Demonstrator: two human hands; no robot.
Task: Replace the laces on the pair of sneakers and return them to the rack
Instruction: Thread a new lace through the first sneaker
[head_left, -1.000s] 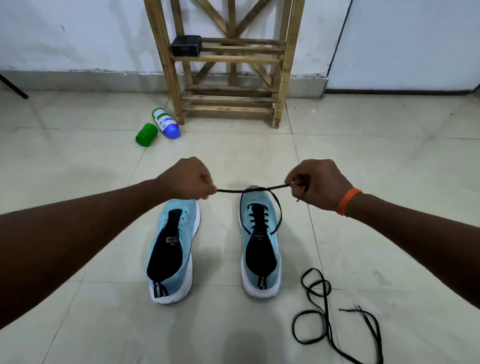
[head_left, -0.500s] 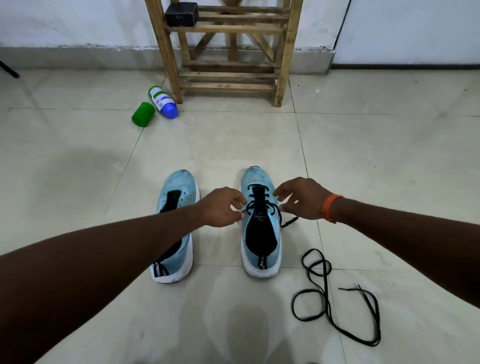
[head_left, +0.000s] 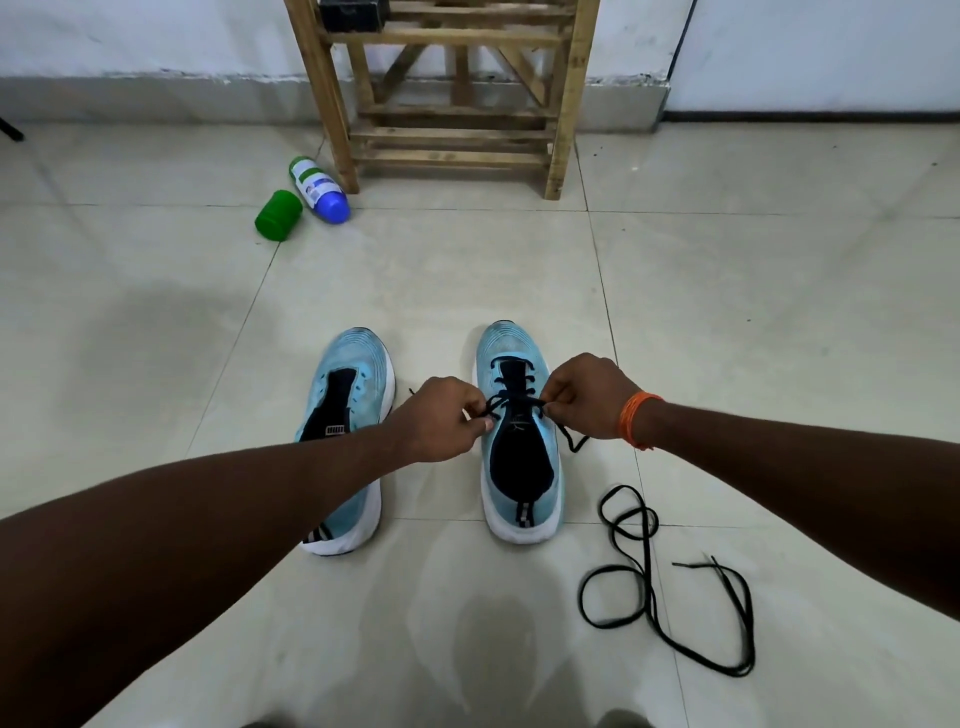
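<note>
On the tiled floor (head_left: 727, 312) before the wooden rack (head_left: 571, 104), my left hand (head_left: 441, 421) and right hand (head_left: 587, 397) each pinch an end of the black lace (head_left: 511, 399) threaded through the right-side sneaker (head_left: 511, 340), apparently ready to tie. The left-side sneaker (head_left: 363, 384) stands beside it unlaced, and a loose black lace (head_left: 644, 571) lies coiled nearby. Lacing that shoe and racking both remain.

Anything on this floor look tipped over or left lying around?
Yes. A white bottle lies on its side by the rack leg, with a green container lying beside it. A loose black lace sprawls in tangled loops right of the laced sneaker. The other sneaker has no lace.
</note>
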